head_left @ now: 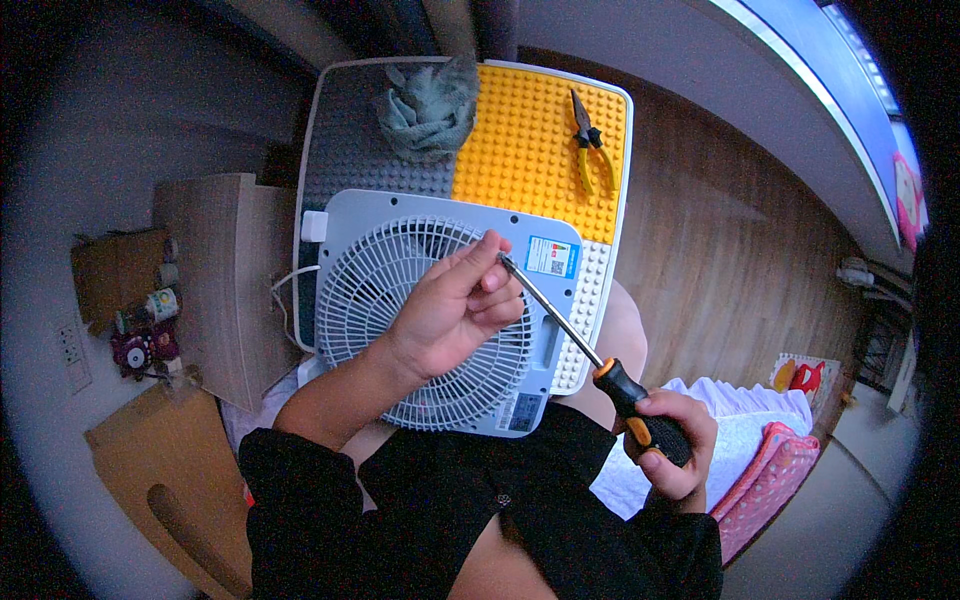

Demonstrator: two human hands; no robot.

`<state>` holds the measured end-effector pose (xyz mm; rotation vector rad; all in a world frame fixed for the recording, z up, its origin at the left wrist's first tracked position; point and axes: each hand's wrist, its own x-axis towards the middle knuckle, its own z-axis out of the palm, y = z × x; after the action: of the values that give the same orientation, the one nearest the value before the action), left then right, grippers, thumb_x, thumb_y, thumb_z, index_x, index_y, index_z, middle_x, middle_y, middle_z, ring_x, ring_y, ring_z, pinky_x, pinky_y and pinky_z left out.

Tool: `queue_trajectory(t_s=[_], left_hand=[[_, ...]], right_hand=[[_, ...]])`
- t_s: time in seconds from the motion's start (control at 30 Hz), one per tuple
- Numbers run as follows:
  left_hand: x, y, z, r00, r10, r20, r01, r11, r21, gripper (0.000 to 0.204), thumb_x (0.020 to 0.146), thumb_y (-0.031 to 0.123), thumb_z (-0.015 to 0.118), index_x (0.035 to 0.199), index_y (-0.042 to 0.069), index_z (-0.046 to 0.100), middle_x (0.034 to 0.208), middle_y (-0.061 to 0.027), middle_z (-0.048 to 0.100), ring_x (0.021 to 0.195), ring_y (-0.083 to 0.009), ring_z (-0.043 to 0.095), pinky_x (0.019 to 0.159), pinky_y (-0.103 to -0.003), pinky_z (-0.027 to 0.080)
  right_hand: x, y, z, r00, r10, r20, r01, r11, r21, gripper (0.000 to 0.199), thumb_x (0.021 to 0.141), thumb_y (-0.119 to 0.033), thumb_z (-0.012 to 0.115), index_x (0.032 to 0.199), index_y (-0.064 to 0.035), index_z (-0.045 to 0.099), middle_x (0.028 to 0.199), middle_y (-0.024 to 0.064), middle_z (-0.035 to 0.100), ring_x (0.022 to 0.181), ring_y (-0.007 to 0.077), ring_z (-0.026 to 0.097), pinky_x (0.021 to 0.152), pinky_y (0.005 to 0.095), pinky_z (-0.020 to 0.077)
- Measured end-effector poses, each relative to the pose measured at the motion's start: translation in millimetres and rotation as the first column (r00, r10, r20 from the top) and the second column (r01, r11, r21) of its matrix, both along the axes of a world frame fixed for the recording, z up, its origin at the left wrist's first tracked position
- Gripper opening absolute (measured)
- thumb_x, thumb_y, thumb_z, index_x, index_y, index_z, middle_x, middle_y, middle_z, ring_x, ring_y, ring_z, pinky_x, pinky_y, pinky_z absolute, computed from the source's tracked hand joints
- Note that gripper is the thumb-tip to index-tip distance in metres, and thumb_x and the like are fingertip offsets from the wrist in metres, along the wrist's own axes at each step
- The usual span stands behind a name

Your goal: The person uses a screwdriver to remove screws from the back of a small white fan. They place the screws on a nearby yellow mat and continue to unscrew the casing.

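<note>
Screwdriver [597,359], silver-shafted and black-and-orange-handled, is slanting toward ten-thirty, the right hand [688,440] clamping its handle at four o'clock; by its tip, the left hand [450,318] is pinching its fingers together. Beneath, a pale-grey, round-grilled fan [378,288] is lying on the counter [520,140], pliers [588,138] at one o'clock.

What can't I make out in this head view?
In the head view:
Anything the left hand may hold at the tip of the screwdriver: too small, partly covered by that hand.
Middle of the fan: behind the same hand.
Part of the board: under the cloth.
</note>
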<state>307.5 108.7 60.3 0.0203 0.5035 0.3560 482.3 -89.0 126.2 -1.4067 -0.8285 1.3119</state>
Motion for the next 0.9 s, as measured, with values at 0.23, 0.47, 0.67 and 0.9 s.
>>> queue_trajectory(t_s=[0.23, 0.47, 0.67, 0.9], left_hand=[[4, -6, -3, 0.997, 0.002, -0.076, 0.011, 0.985, 0.171, 0.015, 0.091, 0.016, 0.042, 0.096, 0.006, 0.052, 0.068, -0.0012, 0.045, 0.051, -0.0059, 0.03, 0.047, -0.019, 0.026], [0, -3, -5, 0.999, 0.015, 0.035, -0.02, 0.986, 0.164, 0.014, 0.09, 0.011, 0.043, 0.099, 0.002, 0.05, 0.081, -0.0067, 0.053, 0.053, -0.0068, 0.034, 0.051, -0.02, 0.032], [0, -8, -11, 0.999, -0.027, -0.028, 0.036, 0.92, 0.39, 0.015, 0.088, 0.009, 0.048, 0.101, 0.003, 0.05, 0.086, -0.0092, 0.055, 0.053, -0.0072, 0.035, 0.051, -0.02, 0.032], [1, -12, -5, 0.984, -0.03, -0.176, 0.135, 0.769, 0.625, 0.014, 0.086, 0.01, 0.051, 0.099, 0.004, 0.048, 0.081, -0.0122, 0.06, 0.053, -0.0085, 0.044, 0.048, -0.019, 0.037]], right_hand=[[4, -1, -1, 0.986, -0.048, 0.158, 0.051, 0.999, -0.012, 0.045, 0.062, -0.023, 0.065, 0.1, 0.0003, 0.057, 0.087, 0.0165, 0.061, 0.078, 0.0254, 0.061, 0.072, 0.0305, 0.0448], [4, -5, 5, 0.97, -0.203, 0.135, 0.18, 0.969, 0.168, 0.047, 0.061, -0.019, 0.072, 0.102, -0.0045, 0.052, 0.081, 0.0166, 0.059, 0.065, 0.0209, 0.059, 0.057, 0.0278, 0.0451], [2, -2, 22, 0.855, -0.497, 0.145, 0.462, 0.859, 0.219, 0.058, 0.069, -0.042, 0.068, 0.1, 0.0015, 0.046, 0.069, 0.0071, 0.049, 0.051, 0.0141, 0.049, 0.048, 0.023, 0.0384], [6, 31, 56, 0.832, -0.485, 0.269, 0.481, 0.872, 0.084, 0.059, 0.066, -0.051, 0.063, 0.092, 0.0009, 0.051, 0.068, 0.0075, 0.053, 0.05, 0.0108, 0.048, 0.045, 0.0197, 0.0335]])
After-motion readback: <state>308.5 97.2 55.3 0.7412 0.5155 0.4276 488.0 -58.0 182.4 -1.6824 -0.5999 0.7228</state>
